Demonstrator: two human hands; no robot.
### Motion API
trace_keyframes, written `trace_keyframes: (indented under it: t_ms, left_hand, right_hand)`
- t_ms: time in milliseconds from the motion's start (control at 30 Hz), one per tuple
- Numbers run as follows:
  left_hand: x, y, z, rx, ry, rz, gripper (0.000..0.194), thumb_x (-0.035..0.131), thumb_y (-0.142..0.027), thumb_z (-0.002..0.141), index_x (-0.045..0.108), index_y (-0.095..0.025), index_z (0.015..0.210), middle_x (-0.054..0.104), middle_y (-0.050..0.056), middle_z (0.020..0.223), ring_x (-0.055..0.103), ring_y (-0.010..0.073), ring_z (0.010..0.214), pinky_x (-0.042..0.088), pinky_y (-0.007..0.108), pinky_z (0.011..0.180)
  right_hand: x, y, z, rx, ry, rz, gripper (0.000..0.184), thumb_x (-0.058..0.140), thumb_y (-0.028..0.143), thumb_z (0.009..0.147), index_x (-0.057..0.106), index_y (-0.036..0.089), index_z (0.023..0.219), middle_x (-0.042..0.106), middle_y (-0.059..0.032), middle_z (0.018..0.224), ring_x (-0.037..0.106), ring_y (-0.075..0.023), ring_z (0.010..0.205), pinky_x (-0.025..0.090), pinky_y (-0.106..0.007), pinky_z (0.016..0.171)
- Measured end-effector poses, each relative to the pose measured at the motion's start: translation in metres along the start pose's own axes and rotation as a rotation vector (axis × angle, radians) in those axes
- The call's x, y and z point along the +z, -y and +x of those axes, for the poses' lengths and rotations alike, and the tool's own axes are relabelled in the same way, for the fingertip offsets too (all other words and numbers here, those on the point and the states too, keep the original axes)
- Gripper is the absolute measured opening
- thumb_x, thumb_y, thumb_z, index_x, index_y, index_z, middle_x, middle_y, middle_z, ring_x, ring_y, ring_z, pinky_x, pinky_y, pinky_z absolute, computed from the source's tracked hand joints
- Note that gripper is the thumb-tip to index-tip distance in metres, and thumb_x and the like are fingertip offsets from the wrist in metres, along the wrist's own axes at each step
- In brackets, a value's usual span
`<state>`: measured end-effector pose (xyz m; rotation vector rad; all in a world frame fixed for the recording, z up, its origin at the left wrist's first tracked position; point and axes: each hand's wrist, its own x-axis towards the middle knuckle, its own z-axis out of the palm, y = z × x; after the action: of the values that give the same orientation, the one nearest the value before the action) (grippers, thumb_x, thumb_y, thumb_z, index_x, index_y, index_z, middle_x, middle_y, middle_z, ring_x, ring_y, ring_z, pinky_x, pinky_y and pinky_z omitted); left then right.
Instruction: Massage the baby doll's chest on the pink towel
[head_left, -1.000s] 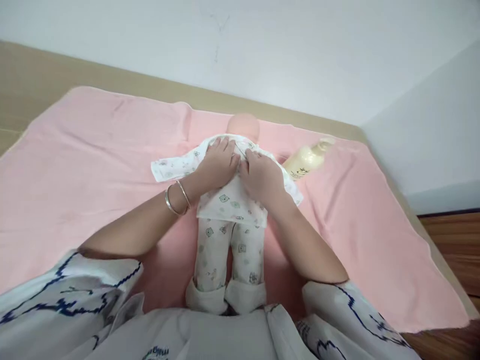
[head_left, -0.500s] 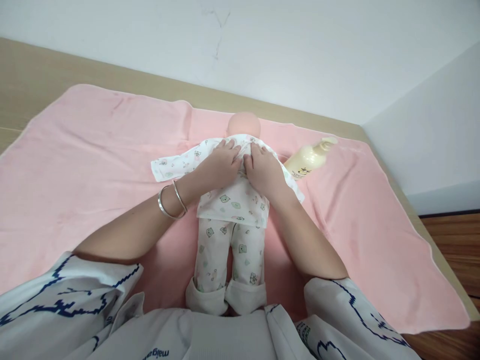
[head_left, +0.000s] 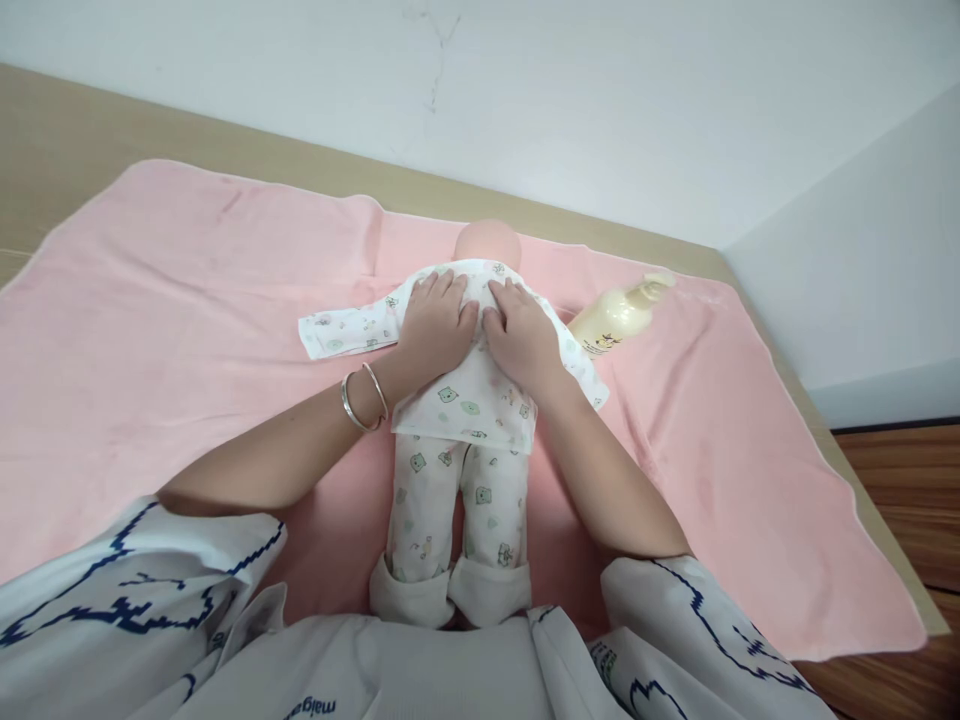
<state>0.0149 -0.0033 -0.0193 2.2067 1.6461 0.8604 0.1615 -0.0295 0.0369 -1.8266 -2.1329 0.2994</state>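
Observation:
A baby doll (head_left: 489, 243) in a white printed top and trousers (head_left: 450, 500) lies lengthwise on a pink blanket (head_left: 187, 300), head pointing away from me. My left hand (head_left: 435, 322), with two bangles at the wrist, lies flat on the doll's upper torso, fingers stretched out. My right hand (head_left: 521, 335) lies flat beside it on the same top, fingers extended toward the head. The thumbs nearly touch over the middle of the top. One sleeve (head_left: 341, 333) of the top is spread out to the left.
A cream pump bottle (head_left: 615, 315) lies on its side on the blanket right of the doll. The blanket covers a light wooden surface (head_left: 67, 130) against a white wall. A wooden floor (head_left: 907, 480) shows at the right edge.
Both hands have slid slightly up the doll's top toward the head and lie flatter. The view has shifted a little.

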Motion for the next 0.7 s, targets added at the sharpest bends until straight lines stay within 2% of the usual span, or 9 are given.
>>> trace_keyframes:
  t_ms: [67, 100, 233, 367, 533, 700]
  left_hand:
    - [0.001, -0.001, 0.000, -0.011, -0.014, -0.012, 0.062, 0.028, -0.035, 0.108, 0.055, -0.005, 0.155, 0.054, 0.024, 0.166, 0.045, 0.0373, 0.161, 0.032, 0.064, 0.137]
    - [0.001, 0.000, 0.000, -0.012, -0.022, -0.014, 0.061, 0.028, -0.035, 0.108, 0.056, -0.006, 0.155, 0.055, 0.024, 0.166, 0.045, 0.0371, 0.161, 0.033, 0.064, 0.137]
    - [0.001, 0.004, 0.000, 0.046, -0.009, 0.022, 0.058, 0.028, -0.034, 0.108, 0.055, -0.008, 0.153, 0.056, 0.024, 0.164, 0.044, 0.0375, 0.161, 0.032, 0.065, 0.136]
    - [-0.012, 0.004, -0.001, 0.158, 0.091, 0.112, 0.060, 0.025, -0.034, 0.110, 0.052, -0.003, 0.154, 0.054, 0.029, 0.162, 0.043, 0.0412, 0.160, 0.033, 0.068, 0.133]
    - [-0.033, -0.015, -0.007, 0.096, 0.183, 0.172, 0.055, 0.027, -0.032, 0.110, 0.057, -0.006, 0.148, 0.057, 0.027, 0.156, 0.050, 0.0417, 0.153, 0.039, 0.067, 0.130]
    - [-0.036, -0.033, -0.016, 0.093, 0.137, 0.155, 0.051, 0.032, -0.026, 0.108, 0.061, -0.006, 0.144, 0.058, 0.026, 0.156, 0.051, 0.0397, 0.150, 0.043, 0.063, 0.129]
  right_hand:
    - [0.009, -0.010, 0.008, -0.040, -0.010, 0.011, 0.064, 0.039, 0.026, 0.104, 0.049, 0.008, 0.165, 0.044, -0.0180, 0.175, 0.035, -0.0326, 0.168, 0.032, -0.054, 0.138]
    - [0.013, -0.013, 0.010, -0.056, -0.017, 0.013, 0.065, 0.039, 0.027, 0.104, 0.047, 0.007, 0.166, 0.042, -0.0184, 0.176, 0.034, -0.0324, 0.169, 0.030, -0.053, 0.139]
    - [0.020, -0.018, 0.013, -0.086, -0.046, 0.004, 0.065, 0.037, 0.030, 0.106, 0.048, 0.007, 0.166, 0.043, -0.0197, 0.175, 0.037, -0.0341, 0.167, 0.031, -0.055, 0.138]
    - [0.018, -0.019, 0.012, -0.107, -0.037, -0.034, 0.064, 0.037, 0.029, 0.107, 0.047, 0.005, 0.165, 0.042, -0.0237, 0.175, 0.038, -0.0363, 0.166, 0.034, -0.057, 0.136]
    - [0.006, -0.023, 0.010, -0.186, 0.051, -0.069, 0.064, 0.036, 0.034, 0.110, 0.042, 0.006, 0.167, 0.039, -0.0251, 0.176, 0.037, -0.0367, 0.166, 0.034, -0.057, 0.135]
    - [0.000, -0.021, 0.009, -0.194, 0.080, -0.082, 0.063, 0.034, 0.033, 0.111, 0.040, 0.005, 0.168, 0.038, -0.0251, 0.176, 0.033, -0.0360, 0.168, 0.033, -0.057, 0.135]
